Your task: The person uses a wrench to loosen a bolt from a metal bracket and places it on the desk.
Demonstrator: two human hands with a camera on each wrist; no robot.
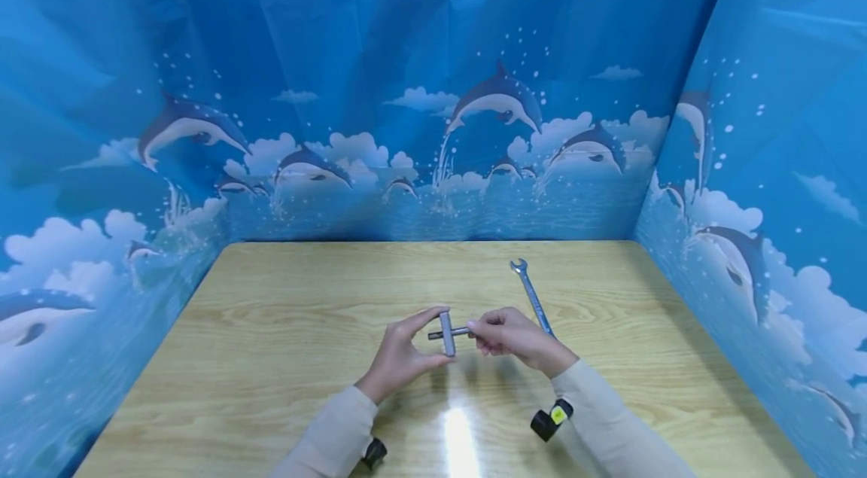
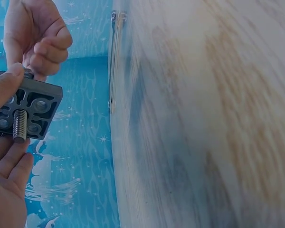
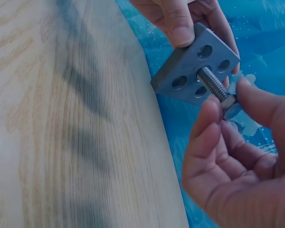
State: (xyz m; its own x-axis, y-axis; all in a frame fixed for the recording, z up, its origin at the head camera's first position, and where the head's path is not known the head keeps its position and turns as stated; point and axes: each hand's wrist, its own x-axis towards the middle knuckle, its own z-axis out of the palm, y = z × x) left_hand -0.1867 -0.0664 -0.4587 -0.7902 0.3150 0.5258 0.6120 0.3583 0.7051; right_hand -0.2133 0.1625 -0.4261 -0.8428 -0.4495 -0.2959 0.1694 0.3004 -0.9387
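A grey square plate (image 3: 190, 71) with several round holes is held at its edges between the thumb and fingers of my left hand (image 1: 401, 354). Through its centre hole runs a threaded bolt (image 3: 213, 83), whose tip (image 2: 20, 128) sticks out on the ribbed side. My right hand (image 1: 516, 339) pinches the bolt's hex head (image 3: 232, 107) between thumb and fingertips. Both hands hold the parts above the table. Just beyond the right hand lies a combination wrench (image 1: 533, 296), its lower end hidden behind that hand.
The wooden table (image 1: 305, 290) has a light grain. Blue curtains (image 1: 406, 26) printed with dolphins stand behind it and along both sides. A small black device (image 1: 550, 421) is strapped at the right wrist, another (image 1: 374, 454) at the left.
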